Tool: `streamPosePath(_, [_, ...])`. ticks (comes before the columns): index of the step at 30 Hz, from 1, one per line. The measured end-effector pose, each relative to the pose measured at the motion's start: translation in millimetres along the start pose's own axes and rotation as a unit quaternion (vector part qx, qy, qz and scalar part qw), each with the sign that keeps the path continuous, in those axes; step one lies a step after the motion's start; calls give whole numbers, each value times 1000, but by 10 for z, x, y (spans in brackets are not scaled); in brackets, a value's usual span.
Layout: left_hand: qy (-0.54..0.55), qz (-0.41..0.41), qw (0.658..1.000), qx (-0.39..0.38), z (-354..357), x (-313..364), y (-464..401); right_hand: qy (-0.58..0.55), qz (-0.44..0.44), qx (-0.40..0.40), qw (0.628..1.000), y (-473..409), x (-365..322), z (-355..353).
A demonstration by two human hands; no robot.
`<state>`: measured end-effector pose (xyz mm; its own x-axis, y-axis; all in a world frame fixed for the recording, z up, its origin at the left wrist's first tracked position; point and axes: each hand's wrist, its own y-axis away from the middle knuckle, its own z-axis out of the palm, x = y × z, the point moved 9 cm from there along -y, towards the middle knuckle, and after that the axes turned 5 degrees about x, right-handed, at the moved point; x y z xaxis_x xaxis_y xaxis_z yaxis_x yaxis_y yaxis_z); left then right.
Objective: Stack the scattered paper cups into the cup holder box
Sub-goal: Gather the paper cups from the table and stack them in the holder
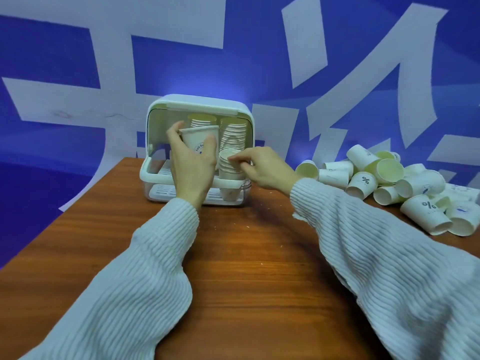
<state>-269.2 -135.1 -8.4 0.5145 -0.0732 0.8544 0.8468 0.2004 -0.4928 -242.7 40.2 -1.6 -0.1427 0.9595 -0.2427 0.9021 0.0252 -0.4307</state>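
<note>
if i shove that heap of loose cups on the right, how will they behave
The loose cups probably scatter easily: thin paper, likely very light. Most lie on their sides, so they may roll in curves. Some sit near the table edge and could drop off.

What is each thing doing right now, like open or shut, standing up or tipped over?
White plastic cup holder box: lid open.
Left hand: holds one white paper cup upright.
Right hand: pinches rim of short stack of paper cups.
Tall stacks: inside box.
Loose pile of paper cups: tipped over on brown wooden table.
</note>
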Motion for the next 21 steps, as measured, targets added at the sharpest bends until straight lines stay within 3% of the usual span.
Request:
streamPosePath(6, [-18,25,999,-44,247,53,-65,-78,26,133,988,118,158,-238])
streamPosePath(10, [-114,76,988,-73,521,109,-197,-115,57,181,975,233,386,-335])
streamPosePath(13, [-253,78,949,-171,783,-69,-181,-96,78,189,974,358,586,-398])
streamPosePath(17, [-476,110,840,-235,861,-399,-6,-84,129,200,968,478,1011,-412])
streamPosePath(19, [-498,124,825,-237,872,-444,53,-57,177,197,963,511,1266,-395])
streamPosePath(21, [-479,110,838,-236,875,-478,82,-2,224,159,961,527,1526,-307])
